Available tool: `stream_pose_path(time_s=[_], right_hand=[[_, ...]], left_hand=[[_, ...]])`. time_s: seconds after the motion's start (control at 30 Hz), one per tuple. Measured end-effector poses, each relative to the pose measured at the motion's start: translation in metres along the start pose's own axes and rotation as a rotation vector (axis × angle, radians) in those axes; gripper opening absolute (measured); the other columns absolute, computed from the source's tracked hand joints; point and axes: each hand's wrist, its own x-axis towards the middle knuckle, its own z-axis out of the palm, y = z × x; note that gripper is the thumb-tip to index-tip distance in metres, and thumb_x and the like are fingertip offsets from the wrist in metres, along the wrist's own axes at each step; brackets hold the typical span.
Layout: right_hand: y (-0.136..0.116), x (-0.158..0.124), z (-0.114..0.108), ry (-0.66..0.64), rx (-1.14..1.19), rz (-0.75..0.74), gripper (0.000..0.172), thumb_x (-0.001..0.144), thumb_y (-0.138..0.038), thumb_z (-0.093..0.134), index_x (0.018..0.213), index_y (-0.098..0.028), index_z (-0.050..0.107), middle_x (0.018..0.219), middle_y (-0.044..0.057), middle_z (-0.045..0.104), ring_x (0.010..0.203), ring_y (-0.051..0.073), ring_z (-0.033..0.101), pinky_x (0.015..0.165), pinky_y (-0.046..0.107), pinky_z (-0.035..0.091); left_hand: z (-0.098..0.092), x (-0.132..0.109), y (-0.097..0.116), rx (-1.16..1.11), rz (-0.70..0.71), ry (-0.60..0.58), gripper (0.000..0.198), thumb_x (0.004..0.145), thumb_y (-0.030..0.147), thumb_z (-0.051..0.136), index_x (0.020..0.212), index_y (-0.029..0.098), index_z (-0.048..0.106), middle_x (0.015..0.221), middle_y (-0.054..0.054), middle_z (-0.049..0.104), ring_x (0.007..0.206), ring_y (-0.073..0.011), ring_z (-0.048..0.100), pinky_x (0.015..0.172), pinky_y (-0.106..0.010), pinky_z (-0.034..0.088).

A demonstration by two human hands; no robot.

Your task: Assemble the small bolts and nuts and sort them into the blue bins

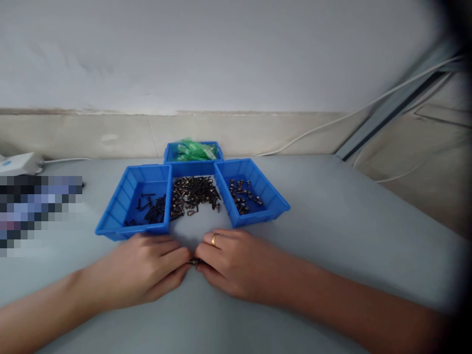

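Note:
My left hand (pixel 157 268) and my right hand (pixel 230 263) meet over the near part of the table, fingertips almost touching. Both are closed in a pinch on a small metal screw (pixel 193 262), most of it hidden by the fingers. A gold ring sits on a finger of my right hand. Just beyond the hands lies a loose pile of dark screws and shiny metal fasteners (pixel 197 191). To its left, a blue tray (pixel 110 216) holds several long dark screws (pixel 157 211). The blue tray (pixel 275 204) on the right contains shorter, shinier fasteners (pixel 241 196).
Behind the pile stands a third blue tray (pixel 193 169) with green plastic packaging (pixel 195 150) in it. A white box (pixel 22 163) with a cable is at the far left, near a blurred-out patch. A wall backs the grey table (pixel 332 221); a metal frame (pixel 387 110) rises at right.

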Motion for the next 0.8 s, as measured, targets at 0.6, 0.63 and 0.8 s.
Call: stream_pose_path(time_s=[0.6, 0.63, 0.8], right_hand=[[-0.0009, -0.0002, -0.0024, 0.004, 0.006, -0.003, 0.015, 0.093, -0.019, 0.046, 0.083, -0.014, 0.055, 0.076, 0.005, 0.056, 0.07, 0.018, 0.053, 0.064, 0.029, 0.04], [-0.0009, -0.0003, -0.0023, 0.005, 0.015, -0.001, 0.015, 0.093, -0.019, 0.046, 0.083, -0.014, 0.055, 0.077, 0.005, 0.056, 0.07, 0.018, 0.053, 0.064, 0.029, 0.04], [-0.0011, -0.0006, -0.0014, -0.002, 0.034, 0.012, 0.014, 0.093, -0.019, 0.046, 0.083, -0.014, 0.055, 0.078, 0.005, 0.057, 0.071, 0.018, 0.053, 0.065, 0.029, 0.04]], left_hand=[[-0.0016, -0.0007, 0.0019, 0.003, 0.012, 0.016, 0.027, 0.097, 0.019, 0.033, 0.08, 0.017, 0.055, 0.069, -0.001, 0.054, 0.059, -0.0161, 0.05, 0.053, -0.028, 0.035], [-0.0014, -0.0007, 0.0018, 0.001, 0.014, 0.015, 0.027, 0.097, 0.019, 0.033, 0.081, 0.017, 0.055, 0.069, -0.001, 0.054, 0.059, -0.0161, 0.05, 0.053, -0.028, 0.035], [-0.0005, 0.0, 0.0007, -0.004, 0.01, 0.004, 0.027, 0.097, 0.019, 0.033, 0.081, 0.017, 0.054, 0.07, -0.001, 0.054, 0.059, -0.0162, 0.05, 0.053, -0.028, 0.035]])
